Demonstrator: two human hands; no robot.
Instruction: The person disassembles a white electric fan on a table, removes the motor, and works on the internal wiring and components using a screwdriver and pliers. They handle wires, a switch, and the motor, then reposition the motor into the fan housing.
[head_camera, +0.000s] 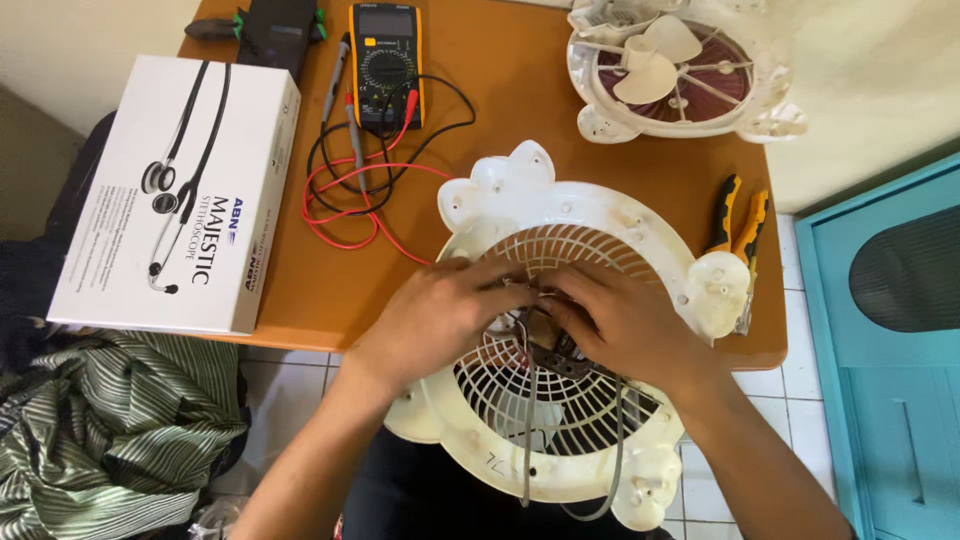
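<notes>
one white fan grille (560, 250) overhangs the table (500, 60) at six o'clock; left hand (435, 315) and right hand (625, 320) pinch its central motor (545, 345) (wires dangling). one white rectangular box (170, 190) at nine o'clock, one second fan housing (680, 70) at one, one multimeter (385, 60) at twelve, one pair of pliers (737, 222).

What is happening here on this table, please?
A person holds both hands, left hand and right hand, at the centre of a white fan grille housing, fingers on the small motor part with wires. A multimeter, pliers, a white box and another fan housing lie on the wooden table.
</notes>
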